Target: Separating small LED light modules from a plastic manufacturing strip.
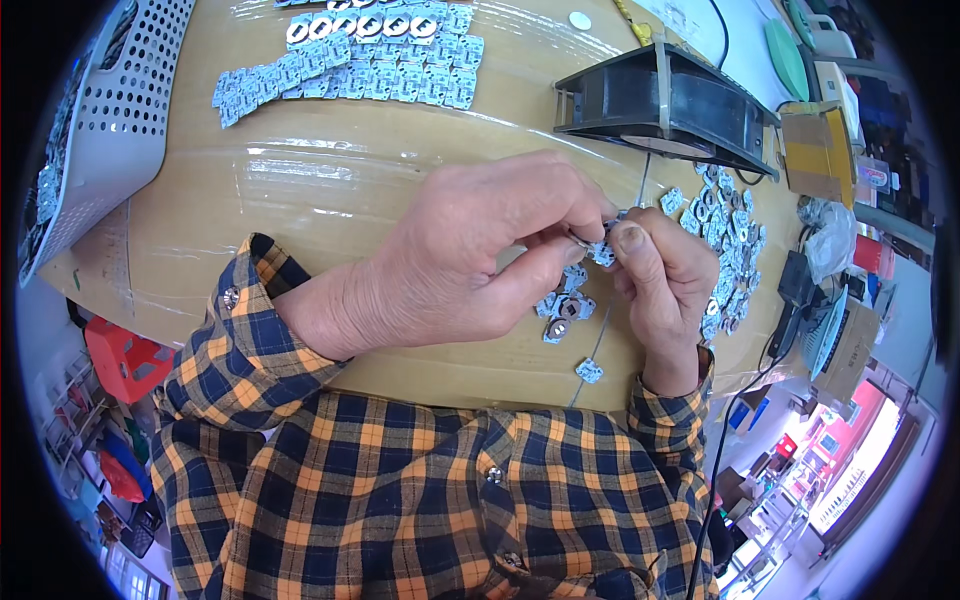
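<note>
My left hand (470, 260) and my right hand (665, 280) meet over the cardboard-topped table (330, 200). Both pinch one small silvery-blue metal part (603, 248) between their fingertips. Under the hands lies a small cluster of the same parts (565, 310), and one lone part (589, 371) sits near the table's front edge. A loose heap of parts (725, 240) spreads to the right of my right hand. Rows of neatly laid parts (360, 65) cover the far side of the table.
A black box-shaped fan (665, 105) stands at the far right of the table. A grey perforated basket (105, 120) sits at the left edge. A thin wire (600, 340) runs under my hands. Boxes and clutter (830, 150) crowd the right side.
</note>
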Demonstrator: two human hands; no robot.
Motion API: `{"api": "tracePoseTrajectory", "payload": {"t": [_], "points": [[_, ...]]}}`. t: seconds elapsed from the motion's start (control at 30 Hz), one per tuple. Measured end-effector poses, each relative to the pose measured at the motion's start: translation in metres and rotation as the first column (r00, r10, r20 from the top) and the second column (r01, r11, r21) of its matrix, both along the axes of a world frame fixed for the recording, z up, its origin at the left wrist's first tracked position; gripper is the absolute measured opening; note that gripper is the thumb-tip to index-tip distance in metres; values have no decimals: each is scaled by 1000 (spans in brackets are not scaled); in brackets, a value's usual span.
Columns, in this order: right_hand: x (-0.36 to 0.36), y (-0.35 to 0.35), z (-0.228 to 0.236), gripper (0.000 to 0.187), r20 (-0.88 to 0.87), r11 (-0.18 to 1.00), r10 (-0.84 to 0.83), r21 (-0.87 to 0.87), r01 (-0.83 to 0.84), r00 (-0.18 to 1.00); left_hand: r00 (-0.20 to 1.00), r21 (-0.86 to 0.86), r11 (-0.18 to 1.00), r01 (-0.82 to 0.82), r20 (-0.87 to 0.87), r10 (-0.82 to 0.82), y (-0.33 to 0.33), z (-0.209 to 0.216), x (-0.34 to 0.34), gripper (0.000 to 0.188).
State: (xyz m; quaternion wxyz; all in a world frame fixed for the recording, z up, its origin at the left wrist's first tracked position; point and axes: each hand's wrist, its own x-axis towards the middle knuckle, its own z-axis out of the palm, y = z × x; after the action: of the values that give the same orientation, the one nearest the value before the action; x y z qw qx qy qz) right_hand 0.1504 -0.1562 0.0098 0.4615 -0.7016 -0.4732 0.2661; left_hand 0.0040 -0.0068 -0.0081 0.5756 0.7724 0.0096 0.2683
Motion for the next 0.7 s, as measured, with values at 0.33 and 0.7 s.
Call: {"api": "tracePoseTrajectory", "payload": {"t": [0.33, 0.7], "points": [[7, -6, 8, 27, -146, 996, -83, -34, 79, 986, 973, -475, 879, 36, -186, -140, -4, 5, -1, 12], [-3, 0, 2, 35, -74, 996, 83, 50, -80, 994, 969, -688, 725, 11, -171, -177, -4, 3, 1, 14]]}}
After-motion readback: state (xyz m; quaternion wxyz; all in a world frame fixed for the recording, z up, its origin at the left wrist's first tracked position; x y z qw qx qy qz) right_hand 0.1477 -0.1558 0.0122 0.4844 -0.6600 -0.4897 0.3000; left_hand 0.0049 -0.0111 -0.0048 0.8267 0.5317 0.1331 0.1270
